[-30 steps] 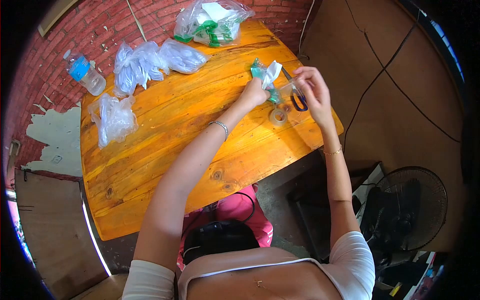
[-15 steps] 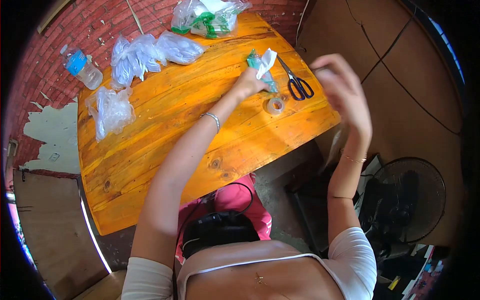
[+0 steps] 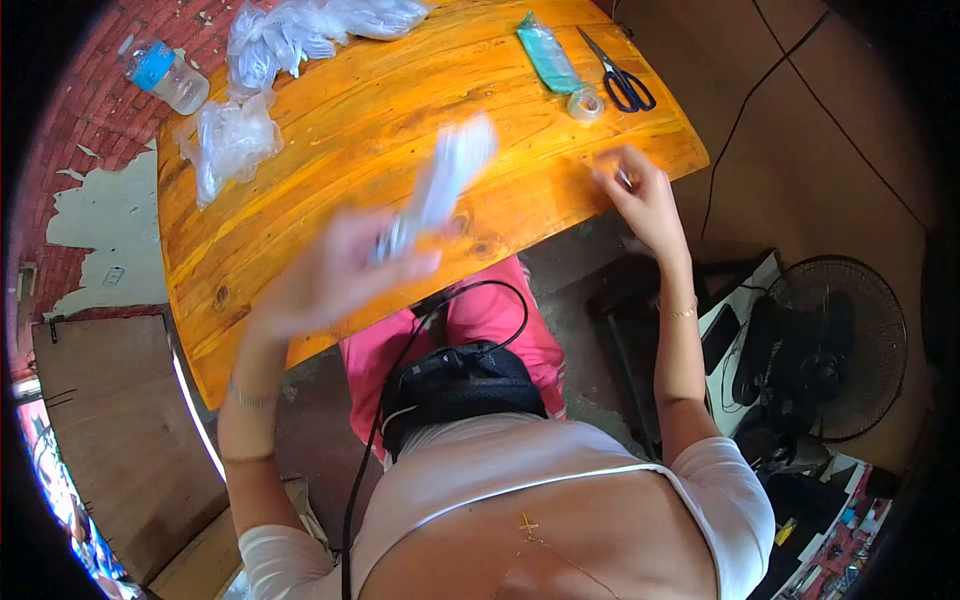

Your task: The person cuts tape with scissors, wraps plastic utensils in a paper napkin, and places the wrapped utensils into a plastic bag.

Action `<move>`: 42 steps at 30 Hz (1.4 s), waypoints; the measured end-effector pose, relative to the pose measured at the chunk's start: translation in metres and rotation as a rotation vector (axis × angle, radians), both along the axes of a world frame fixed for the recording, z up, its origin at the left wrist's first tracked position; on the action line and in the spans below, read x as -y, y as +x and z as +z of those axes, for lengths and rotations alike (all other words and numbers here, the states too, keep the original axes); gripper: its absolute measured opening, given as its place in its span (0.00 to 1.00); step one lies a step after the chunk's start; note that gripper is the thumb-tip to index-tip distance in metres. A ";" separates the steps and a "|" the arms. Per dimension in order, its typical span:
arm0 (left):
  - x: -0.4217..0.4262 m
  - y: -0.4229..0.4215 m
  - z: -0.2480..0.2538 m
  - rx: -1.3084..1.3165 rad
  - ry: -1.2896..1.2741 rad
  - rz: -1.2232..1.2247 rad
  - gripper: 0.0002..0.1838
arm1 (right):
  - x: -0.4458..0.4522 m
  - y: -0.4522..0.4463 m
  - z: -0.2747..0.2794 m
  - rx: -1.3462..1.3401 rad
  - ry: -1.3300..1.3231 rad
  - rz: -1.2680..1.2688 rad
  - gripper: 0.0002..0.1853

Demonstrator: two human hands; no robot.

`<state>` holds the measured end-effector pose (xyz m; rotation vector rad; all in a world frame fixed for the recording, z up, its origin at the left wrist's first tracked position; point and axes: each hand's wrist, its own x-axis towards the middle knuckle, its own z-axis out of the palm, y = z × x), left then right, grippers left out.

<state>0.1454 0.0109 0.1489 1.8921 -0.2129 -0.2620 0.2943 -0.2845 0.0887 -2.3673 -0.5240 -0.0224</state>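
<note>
My left hand (image 3: 335, 270), smeared by motion, is above the near part of the table. Its fingers are closed on a long white tissue-like bundle (image 3: 457, 165), which points up and to the right; the blur hides its detail. At the table's right front edge is my right hand (image 3: 648, 205), fingers curled together, with a small glint between them that I cannot identify. Beyond it lie a roll of clear tape (image 3: 586, 104), a green plastic packet (image 3: 549, 58) and dark-handled scissors (image 3: 630, 92) with the blades pointing away.
Clear plastic bags (image 3: 230, 140) lie at the left of the wooden table (image 3: 340, 150), with more bundled bags (image 3: 310, 35) behind. A water bottle (image 3: 165, 75) stands by the brick wall. A black fan (image 3: 825, 350) is at the right, and a black cable hangs over my lap.
My left hand has come back toward me and leftward with the white bundle, leaving the green packet on the table. My right hand has lowered to the table edge. The view has tilted down.
</note>
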 end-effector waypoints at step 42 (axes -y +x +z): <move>0.044 -0.099 -0.137 -0.222 0.170 0.153 0.16 | 0.031 -0.106 -0.351 -1.152 -0.009 -0.232 0.25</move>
